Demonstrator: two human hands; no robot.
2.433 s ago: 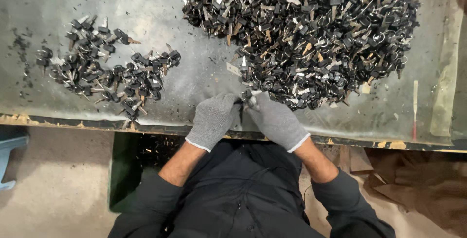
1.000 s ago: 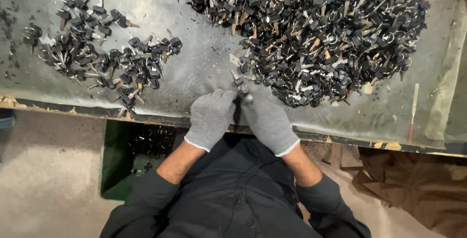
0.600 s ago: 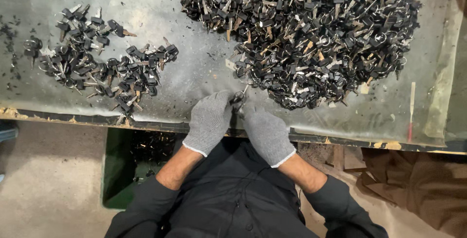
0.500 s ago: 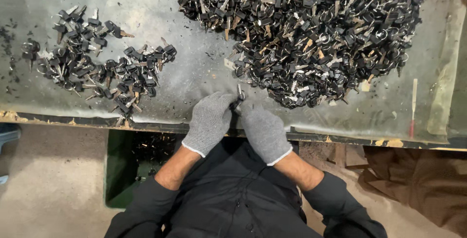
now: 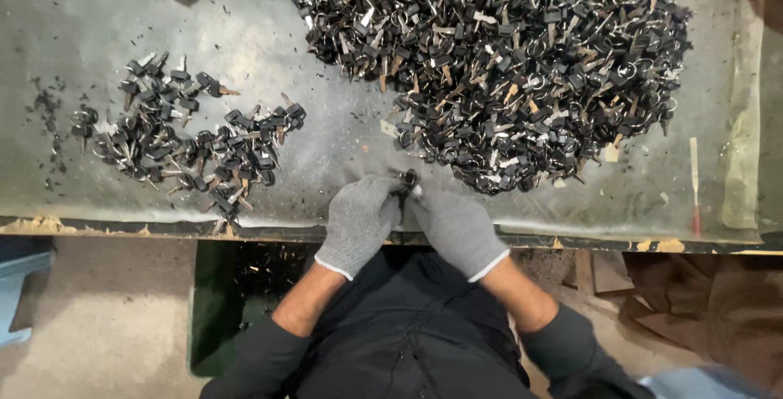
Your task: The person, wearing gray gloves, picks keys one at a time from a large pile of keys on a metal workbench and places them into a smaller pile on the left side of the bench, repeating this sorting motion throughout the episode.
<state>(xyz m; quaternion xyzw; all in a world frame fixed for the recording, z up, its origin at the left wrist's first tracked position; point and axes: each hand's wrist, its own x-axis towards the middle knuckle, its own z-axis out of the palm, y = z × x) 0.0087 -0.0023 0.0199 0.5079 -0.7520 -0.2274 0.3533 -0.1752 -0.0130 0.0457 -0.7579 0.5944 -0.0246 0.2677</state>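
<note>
Both gloved hands have drawn together again at the near edge of the worktable (image 5: 245, 8): a moment earlier the right hand sat a little apart and lower, and now its fingertips meet those of the left over one small dark piece. Nothing else on the surface has shifted; both heaps keep their outlines.

Taking the table's near edge as the landmark, the big heap of black-headed keys (image 5: 506, 65) lies far beyond it and to the right, spreading almost to the far rim, with split rings and brass or silver blades showing among the black plastic heads. The smaller heap of keys (image 5: 188, 146) lies beyond the edge to the left, loose and thin, well apart from the big one. A narrow red-tipped stick (image 5: 694, 187) lies beyond the edge at the far right.

Just above the edge, at the middle, the left hand (image 5: 359, 224) in a grey knit glove is curled, its fingers closed in a pinch. The right hand (image 5: 458, 228), gloved alike, is curled the same way, fingertips pressed toward the left's. Between them sits the held key (image 5: 406, 180), a black head with a glint of metal, just short of the big heap's near fringe. Which hand carries the grip I cannot tell; both seem to have hold of it, so the piece is being worked rather than laid down.
</note>
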